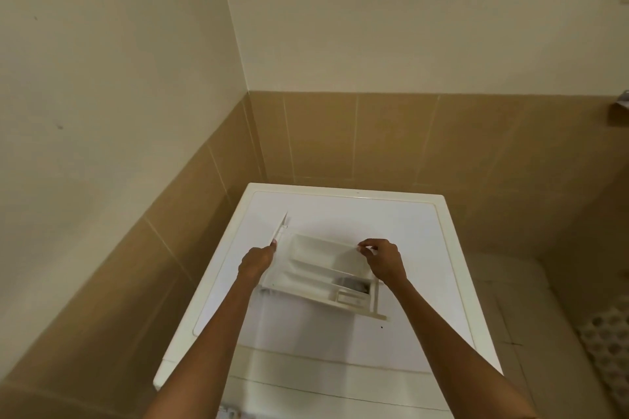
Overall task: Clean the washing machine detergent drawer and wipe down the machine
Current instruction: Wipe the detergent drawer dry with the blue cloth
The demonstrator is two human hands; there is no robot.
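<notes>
With my left hand [257, 260] I grip the front-panel end of the detergent drawer [316, 269], while my right hand [383, 260] pinches its far side wall. It is tilted, open compartments facing me, over the white top of the washing machine [391, 221]; whether it touches that top, I cannot tell.

Bare-armed, from the bottom edge of the view up to both wrists. Slim and long in the forearm. Bare too at the left hand [257, 262] and right hand [384, 260], with a short pale nail showing on each.
</notes>
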